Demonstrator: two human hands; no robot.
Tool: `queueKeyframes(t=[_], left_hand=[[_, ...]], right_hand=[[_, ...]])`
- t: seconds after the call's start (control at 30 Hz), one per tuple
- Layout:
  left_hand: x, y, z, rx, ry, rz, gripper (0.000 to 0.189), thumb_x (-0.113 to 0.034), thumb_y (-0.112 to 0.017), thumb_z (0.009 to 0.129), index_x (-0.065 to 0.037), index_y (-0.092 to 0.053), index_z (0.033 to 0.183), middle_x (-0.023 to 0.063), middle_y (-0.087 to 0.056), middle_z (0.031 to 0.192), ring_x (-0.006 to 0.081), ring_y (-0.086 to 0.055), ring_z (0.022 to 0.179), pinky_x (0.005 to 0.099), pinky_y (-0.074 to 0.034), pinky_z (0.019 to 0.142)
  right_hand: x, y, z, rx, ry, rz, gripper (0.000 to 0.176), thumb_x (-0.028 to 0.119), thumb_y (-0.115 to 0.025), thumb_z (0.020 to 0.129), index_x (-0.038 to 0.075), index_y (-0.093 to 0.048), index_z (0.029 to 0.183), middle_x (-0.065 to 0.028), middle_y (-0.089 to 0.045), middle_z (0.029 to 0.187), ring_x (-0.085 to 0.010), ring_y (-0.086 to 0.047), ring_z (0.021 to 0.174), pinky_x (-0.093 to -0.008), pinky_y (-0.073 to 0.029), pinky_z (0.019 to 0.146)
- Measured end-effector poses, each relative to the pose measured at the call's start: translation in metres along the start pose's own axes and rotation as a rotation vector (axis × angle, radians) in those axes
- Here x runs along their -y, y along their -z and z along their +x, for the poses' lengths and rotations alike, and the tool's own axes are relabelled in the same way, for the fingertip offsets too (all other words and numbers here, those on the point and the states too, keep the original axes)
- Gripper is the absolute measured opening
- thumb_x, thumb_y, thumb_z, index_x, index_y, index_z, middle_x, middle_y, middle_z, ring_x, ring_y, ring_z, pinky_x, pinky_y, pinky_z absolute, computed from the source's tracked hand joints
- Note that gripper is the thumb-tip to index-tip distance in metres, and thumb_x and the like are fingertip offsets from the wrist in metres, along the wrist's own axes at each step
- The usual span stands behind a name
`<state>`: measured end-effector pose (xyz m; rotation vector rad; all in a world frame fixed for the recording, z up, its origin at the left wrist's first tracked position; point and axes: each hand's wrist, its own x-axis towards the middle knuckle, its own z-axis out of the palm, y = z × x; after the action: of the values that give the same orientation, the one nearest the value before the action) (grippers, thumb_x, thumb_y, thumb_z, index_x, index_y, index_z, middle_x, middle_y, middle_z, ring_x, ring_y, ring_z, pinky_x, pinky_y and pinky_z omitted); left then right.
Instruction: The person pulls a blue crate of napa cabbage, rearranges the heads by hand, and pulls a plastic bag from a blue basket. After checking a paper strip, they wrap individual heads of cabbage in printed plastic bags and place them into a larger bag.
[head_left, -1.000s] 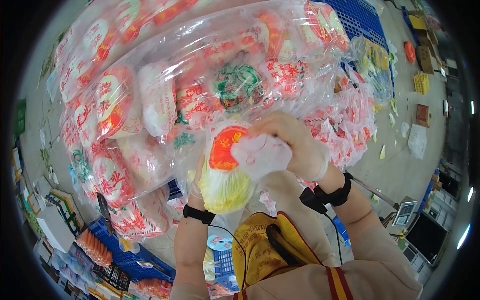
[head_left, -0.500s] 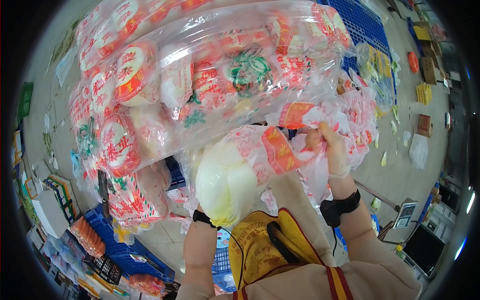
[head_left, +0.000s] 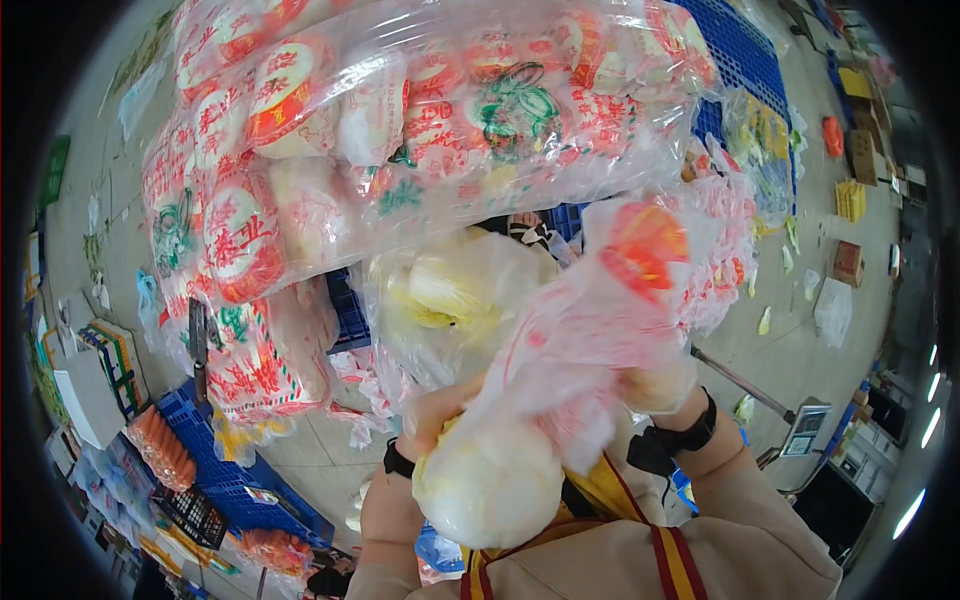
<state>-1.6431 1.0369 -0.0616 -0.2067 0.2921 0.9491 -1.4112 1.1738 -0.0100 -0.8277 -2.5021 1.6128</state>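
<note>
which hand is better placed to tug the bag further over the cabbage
Probably the right hand: it grips the printed bag at its side, while the left hand is occupied holding the cabbage against the body.

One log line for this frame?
left hand: holds cabbage | right hand: holds bag | bag: touches cabbage, blurred | sack: overhead

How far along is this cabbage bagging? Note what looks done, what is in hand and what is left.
Done: the big clear sack is full of wrapped cabbages. In hand: the left hand grips a cabbage, and the right hand holds a printed bag stretched up from it, apparently not yet closed. Left: a loose cabbage behind shows no printed bag, beside a heap of printed plastic.
</note>
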Motion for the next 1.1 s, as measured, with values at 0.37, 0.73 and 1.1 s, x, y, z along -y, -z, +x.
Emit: queueKeyframes(t=[0.37, 0.73, 1.1], left_hand=[[0.033, 0.107, -0.074, -0.158, 0.237, 0.027, 0.083, -0.034, -0.075, 0.071, 0.002, -0.038, 0.136, 0.0184, -0.047, 0.133, 0.0284, -0.050, 0.118, 0.0380, -0.038, 0.102], [-0.003, 0.157, -0.069, -0.527, -0.358, -0.210, 0.051, -0.034, -0.054, 0.091, 0.000, -0.047, 0.129, 0.0163, -0.054, 0.125, 0.0280, -0.056, 0.111, 0.0406, -0.046, 0.095], [-0.040, 0.154, 0.074, -0.428, -0.062, -0.145, 0.046, -0.030, -0.059, 0.090, 0.002, -0.051, 0.122, 0.0125, -0.062, 0.113, 0.0176, -0.063, 0.094, 0.0295, -0.052, 0.082]], right_hand=[[-0.215, 0.088, -0.241, -0.588, -1.425, -0.178, 0.070, 0.015, -0.061, 0.077, 0.001, -0.029, 0.138, -0.0201, -0.048, 0.130, -0.0296, -0.050, 0.119, -0.0359, -0.039, 0.101], [-0.093, -0.066, 0.089, -0.333, -0.219, -0.680, 0.084, 0.032, -0.077, 0.070, 0.002, -0.036, 0.138, -0.0183, -0.044, 0.134, -0.0290, -0.041, 0.126, -0.0372, -0.035, 0.101], [-0.016, -0.078, 0.083, -0.406, -0.670, 0.829, 0.016, 0.017, -0.058, 0.086, 0.004, -0.064, 0.093, 0.0056, -0.052, 0.066, -0.0035, -0.046, 0.058, -0.0213, -0.036, 0.052]])
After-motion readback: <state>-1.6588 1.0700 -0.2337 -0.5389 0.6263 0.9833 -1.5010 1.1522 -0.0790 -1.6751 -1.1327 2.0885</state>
